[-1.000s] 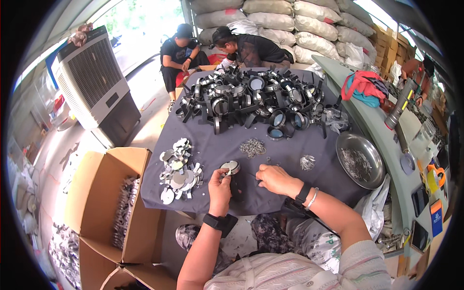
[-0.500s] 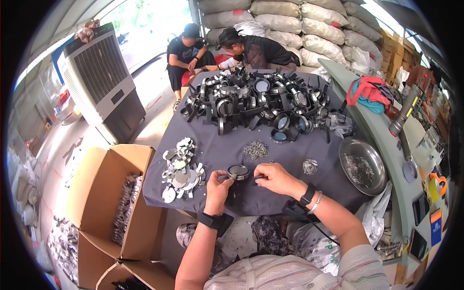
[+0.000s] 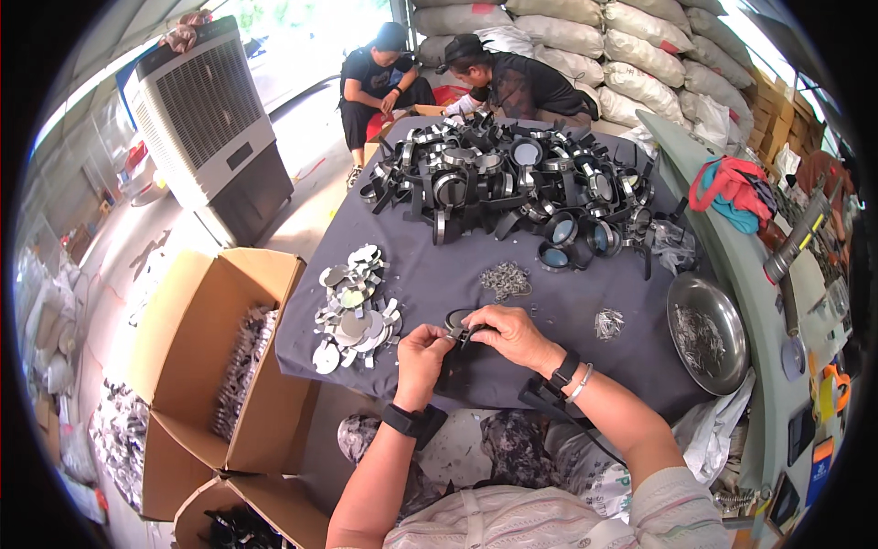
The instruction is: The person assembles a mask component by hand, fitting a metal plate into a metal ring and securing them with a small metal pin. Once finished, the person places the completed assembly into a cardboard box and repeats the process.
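Right fingers (image 3: 482,317) have reached the disc (image 3: 455,319), small rings (image 3: 505,280) beyond.

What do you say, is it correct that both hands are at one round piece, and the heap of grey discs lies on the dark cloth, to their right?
Almost: the left hand and right hand are at one round piece, but the head view shows the heap of grey discs on the dark cloth to their left, not right.

The hands (image 3: 515,336) hide part of the round piece (image 3: 455,319) between them; the small bits (image 3: 698,339) in the metal bowl (image 3: 735,348) blur together; the lower cardboard box (image 3: 291,503) (its dark contents (image 3: 240,531) unclear) is cut off by the bottom edge.
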A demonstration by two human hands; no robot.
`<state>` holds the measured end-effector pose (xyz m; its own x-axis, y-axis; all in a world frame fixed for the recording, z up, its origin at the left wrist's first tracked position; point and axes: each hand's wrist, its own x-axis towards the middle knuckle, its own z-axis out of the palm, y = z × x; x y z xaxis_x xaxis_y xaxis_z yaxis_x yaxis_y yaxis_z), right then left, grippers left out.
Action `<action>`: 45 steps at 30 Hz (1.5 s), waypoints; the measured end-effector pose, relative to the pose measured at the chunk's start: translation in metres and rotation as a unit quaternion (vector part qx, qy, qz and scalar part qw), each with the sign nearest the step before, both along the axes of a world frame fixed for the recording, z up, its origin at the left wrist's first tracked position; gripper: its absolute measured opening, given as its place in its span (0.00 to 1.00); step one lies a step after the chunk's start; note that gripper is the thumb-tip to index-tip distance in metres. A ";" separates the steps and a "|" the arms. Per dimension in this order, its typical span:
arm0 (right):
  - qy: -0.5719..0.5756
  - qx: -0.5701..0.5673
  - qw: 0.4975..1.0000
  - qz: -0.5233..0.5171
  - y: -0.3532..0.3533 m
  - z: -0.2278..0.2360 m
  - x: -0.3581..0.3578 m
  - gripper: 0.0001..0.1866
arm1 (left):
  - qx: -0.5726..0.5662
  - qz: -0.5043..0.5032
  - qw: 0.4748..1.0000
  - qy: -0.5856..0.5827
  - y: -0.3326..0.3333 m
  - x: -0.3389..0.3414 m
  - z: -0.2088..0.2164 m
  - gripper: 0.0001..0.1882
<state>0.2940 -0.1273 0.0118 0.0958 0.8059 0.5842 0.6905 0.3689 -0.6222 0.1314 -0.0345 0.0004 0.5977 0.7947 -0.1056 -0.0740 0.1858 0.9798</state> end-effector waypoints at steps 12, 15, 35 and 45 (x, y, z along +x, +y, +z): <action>-0.067 -0.024 0.996 0.058 0.029 0.021 0.004 0.11 | 0.186 0.088 0.979 -0.008 -0.001 -0.002 -0.026 0.06; -0.073 -0.027 0.994 0.074 0.034 0.021 0.011 0.11 | 0.348 0.105 0.929 0.065 -0.010 0.001 -0.010 0.08; 0.002 -0.081 0.996 0.031 0.027 0.021 -0.007 0.09 | 0.392 0.097 0.911 0.082 -0.001 -0.009 -0.007 0.10; -0.063 -0.069 0.993 0.077 0.030 0.036 -0.002 0.10 | -0.115 -0.036 0.991 -0.052 0.015 -0.008 0.009 0.05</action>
<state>0.2921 -0.0971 0.0477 -0.1018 0.8781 0.4674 0.7084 0.3939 -0.5856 0.1232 -0.0192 0.0096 0.6689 0.7119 -0.2139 -0.1515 0.4122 0.8984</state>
